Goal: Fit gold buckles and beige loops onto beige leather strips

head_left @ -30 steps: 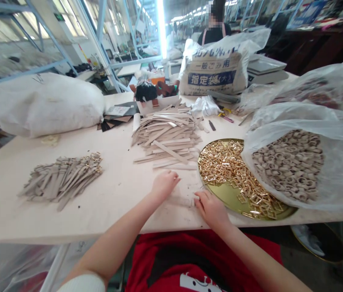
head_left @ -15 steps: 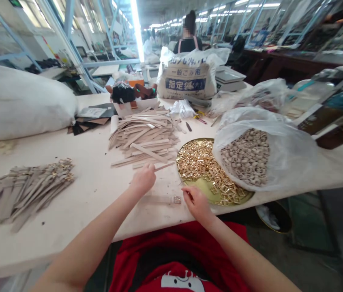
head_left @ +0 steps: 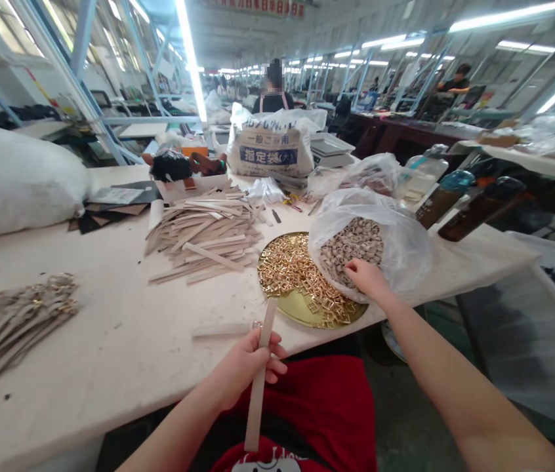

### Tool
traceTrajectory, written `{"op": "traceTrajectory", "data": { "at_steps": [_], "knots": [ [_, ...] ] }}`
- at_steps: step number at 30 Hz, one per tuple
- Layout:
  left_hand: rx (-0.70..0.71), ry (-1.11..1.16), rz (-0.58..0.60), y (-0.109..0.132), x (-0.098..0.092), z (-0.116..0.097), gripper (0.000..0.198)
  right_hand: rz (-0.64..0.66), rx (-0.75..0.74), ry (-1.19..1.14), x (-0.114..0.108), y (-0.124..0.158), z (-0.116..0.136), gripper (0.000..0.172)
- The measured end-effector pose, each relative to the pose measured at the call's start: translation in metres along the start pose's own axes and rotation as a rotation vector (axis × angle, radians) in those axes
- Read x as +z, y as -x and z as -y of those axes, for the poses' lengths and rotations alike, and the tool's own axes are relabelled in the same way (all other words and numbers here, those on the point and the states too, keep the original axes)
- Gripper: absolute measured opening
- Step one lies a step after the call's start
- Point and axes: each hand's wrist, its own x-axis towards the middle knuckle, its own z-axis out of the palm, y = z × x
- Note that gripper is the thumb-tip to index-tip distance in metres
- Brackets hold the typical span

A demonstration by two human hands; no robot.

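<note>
My left hand [head_left: 258,360] grips a flat beige strap [head_left: 256,400], which stands nearly upright near the table's front edge. Just behind that hand another beige strap [head_left: 221,331] lies on the table, with a gold buckle at its right end. My right hand [head_left: 367,274] reaches into the mouth of a clear plastic bag [head_left: 408,252], its fingertips pinched together at a heap of small beige loops [head_left: 351,242]. Whether a loop is between the fingertips cannot be made out. Left of the bag, a round gold tray [head_left: 294,308] holds many gold buckles [head_left: 287,262].
A pile of loose beige straps [head_left: 203,233] lies mid-table. Buckled straps [head_left: 16,314] are heaped at the left. Behind stand a printed sack [head_left: 270,147], a white bundle [head_left: 16,180] and bottles [head_left: 447,196]. A person [head_left: 273,92] is farther back.
My left hand has come down toward the table's front edge with the strap, now turned upright. My right hand has moved from beside the tray to the loops. The view has shifted right.
</note>
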Motion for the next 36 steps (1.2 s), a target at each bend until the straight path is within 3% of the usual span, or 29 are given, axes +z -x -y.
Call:
{"op": "traceTrajectory", "data": {
  "at_steps": [7, 12, 15, 20, 22, 25, 27, 28, 31, 33, 36],
  "knots": [
    [0.025, 0.071, -0.012, -0.015, 0.002, 0.003, 0.039, 0.100, -0.075, 0.168, 0.015, -0.017, 0.008, 0.020],
    [-0.066, 0.228, 0.032, -0.022, 0.007, 0.000, 0.023, 0.165, -0.151, 0.260, 0.019, -0.017, 0.006, 0.022],
    [-0.122, 0.311, 0.025, -0.022, 0.008, -0.003, 0.026, 0.195, -0.194, 0.297, 0.019, -0.015, 0.003, 0.023],
    [-0.133, 0.405, 0.000, -0.022, 0.005, -0.004, 0.036, 0.202, -0.211, 0.336, 0.018, -0.019, 0.003, 0.022],
    [-0.131, 0.402, 0.005, -0.021, 0.002, -0.003, 0.034, 0.148, -0.197, 0.326, 0.011, -0.019, 0.005, 0.022],
    [-0.059, 0.279, 0.017, -0.019, -0.003, 0.001, 0.020, -0.036, -0.066, 0.085, -0.006, -0.003, 0.017, 0.024],
    [0.036, 0.129, 0.005, -0.020, -0.005, 0.002, 0.015, -0.055, 0.034, -0.253, -0.018, 0.022, 0.035, 0.025],
    [0.086, 0.054, -0.013, -0.021, -0.005, 0.002, 0.018, -0.007, 0.057, -0.441, -0.021, 0.038, 0.047, 0.027],
    [0.209, -0.116, -0.084, -0.024, -0.004, 0.000, 0.025, 0.303, 0.037, -0.963, -0.021, 0.086, 0.087, 0.031],
    [0.261, -0.198, -0.121, -0.023, -0.003, -0.002, 0.027, 0.378, 0.070, -1.174, -0.014, 0.108, 0.110, 0.032],
    [0.312, -0.398, -0.178, -0.018, -0.004, -0.003, 0.027, 0.423, 0.109, -1.300, -0.007, 0.121, 0.128, 0.031]
  ]
}}
